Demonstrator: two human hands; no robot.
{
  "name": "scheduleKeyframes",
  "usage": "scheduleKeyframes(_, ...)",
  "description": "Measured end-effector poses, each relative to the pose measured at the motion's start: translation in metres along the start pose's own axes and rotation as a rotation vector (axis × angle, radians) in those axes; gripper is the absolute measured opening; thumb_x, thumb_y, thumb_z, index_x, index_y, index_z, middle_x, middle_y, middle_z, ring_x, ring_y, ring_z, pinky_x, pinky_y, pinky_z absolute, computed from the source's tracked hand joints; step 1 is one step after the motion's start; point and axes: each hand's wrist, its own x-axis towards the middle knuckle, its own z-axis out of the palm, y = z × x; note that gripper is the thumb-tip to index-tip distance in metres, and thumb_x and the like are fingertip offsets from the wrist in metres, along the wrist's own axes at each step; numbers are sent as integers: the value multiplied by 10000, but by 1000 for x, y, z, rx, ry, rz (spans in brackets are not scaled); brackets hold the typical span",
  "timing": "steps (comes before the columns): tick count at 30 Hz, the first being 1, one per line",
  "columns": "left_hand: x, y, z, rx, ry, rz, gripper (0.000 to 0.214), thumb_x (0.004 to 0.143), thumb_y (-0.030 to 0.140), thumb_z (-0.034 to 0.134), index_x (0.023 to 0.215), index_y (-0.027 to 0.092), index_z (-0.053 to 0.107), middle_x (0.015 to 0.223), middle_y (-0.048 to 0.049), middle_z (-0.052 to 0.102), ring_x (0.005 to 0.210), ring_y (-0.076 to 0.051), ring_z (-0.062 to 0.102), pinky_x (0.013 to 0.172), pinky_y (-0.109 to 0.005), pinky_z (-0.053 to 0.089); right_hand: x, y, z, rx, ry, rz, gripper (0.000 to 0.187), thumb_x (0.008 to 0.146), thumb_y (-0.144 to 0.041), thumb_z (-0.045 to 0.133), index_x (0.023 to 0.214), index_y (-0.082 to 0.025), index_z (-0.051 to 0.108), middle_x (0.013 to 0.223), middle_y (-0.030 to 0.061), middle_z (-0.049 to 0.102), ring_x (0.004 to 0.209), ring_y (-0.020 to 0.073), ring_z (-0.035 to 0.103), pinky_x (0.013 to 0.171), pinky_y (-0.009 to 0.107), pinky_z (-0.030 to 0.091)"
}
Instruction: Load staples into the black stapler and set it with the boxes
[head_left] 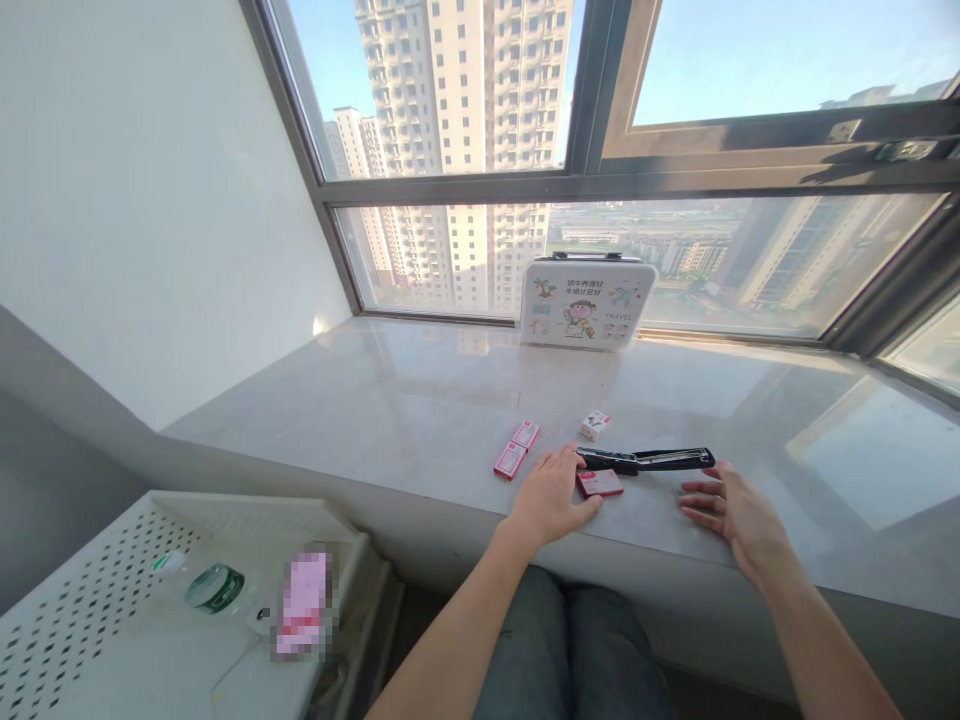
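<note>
A black stapler (637, 460) lies unfolded on the pale windowsill, its metal staple channel showing. My left hand (551, 495) rests at the stapler's left end, fingers stretched out and touching it, the thumb spread apart. At the other end, my right hand (739, 510) is open, with one digit touching the stapler's tip and the other fingers spread below. Just under the stapler, beside my left thumb, is a red and white box (600, 483). Two pink and white boxes (517, 449) lie end to end left of my left hand. Behind the stapler sits a small white box (595, 425).
A white case with cartoon prints (589, 305) stands against the window. Below the sill on the left, a white perforated surface (97, 560) holds a clear bottle (214, 588) and a blurred pink item (306, 603). The sill's front edge runs close to my legs.
</note>
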Motion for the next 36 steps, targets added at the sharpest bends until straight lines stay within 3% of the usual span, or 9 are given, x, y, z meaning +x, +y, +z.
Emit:
scheduleKeyframes(3,1,0,0,-10,-1,-17,453,868,485,637,1222,216,551,1522,-115,440,1451,-244,346,1232,-412,232,-13,5,4,-330,-114,-44,442,805,-591,668,983,-186,670,725,85,680,440,167,552,380,268,420)
scheduleKeyframes(6,4,1,-1,-23,4,-9,373,852,472,669,1130,237,587,1508,-94,463,1453,-245,345,1220,-413,258,-29,6,36,-585,-390,-124,476,852,-622,583,938,-164,686,637,37,648,369,117,451,371,237,299)
scheduleKeyframes(8,6,1,-4,-54,7,-7,363,836,468,697,1106,244,602,1493,-84,486,1436,-246,375,1196,-406,303,-35,6,57,-665,-466,-189,477,876,-617,549,885,-157,674,574,16,609,403,118,454,414,235,299)
scheduleKeyframes(11,9,-2,-7,-111,-10,-19,359,809,463,740,1074,251,625,1486,-71,500,1400,-258,430,1159,-397,362,-33,7,69,-686,-441,-214,456,874,-604,550,849,-160,654,559,8,587,470,135,483,457,237,307)
scheduleKeyframes(15,11,-9,-9,-152,-13,-25,333,816,422,743,1079,254,629,1489,-59,500,1351,-257,489,1139,-385,392,-26,4,52,-700,-398,-136,466,909,-612,474,885,-171,624,538,-13,557,412,135,420,432,256,265)
scheduleKeyframes(19,12,-12,-9,-153,-7,0,400,822,399,738,1176,261,612,1493,-61,496,1347,-251,494,1140,-377,390,-31,-14,46,-830,-250,-351,387,918,-551,514,948,-183,631,563,-5,597,501,170,513,503,269,313)
scheduleKeyframes(23,12,-12,-7,-144,5,-17,395,840,396,713,1201,267,618,1508,-55,480,1369,-256,471,1145,-380,386,-37,-32,72,-828,-307,-506,361,963,-475,468,1143,-212,639,613,-13,634,557,188,553,551,282,337)
scheduleKeyframes(29,13,-12,-5,-185,12,-21,381,834,368,717,1192,267,637,1447,-46,548,1323,-250,516,1156,-386,371,-37,-28,104,-794,-290,-513,238,944,-376,512,986,-207,675,721,30,707,655,202,643,611,281,396)
scheduleKeyframes(36,14,-16,-1,-183,14,-35,378,823,399,728,1173,281,649,1511,-44,477,1380,-262,456,1177,-406,345,-37,-10,116,-576,-391,-367,276,918,-418,540,1021,-186,649,620,13,653,531,188,595,515,263,421)
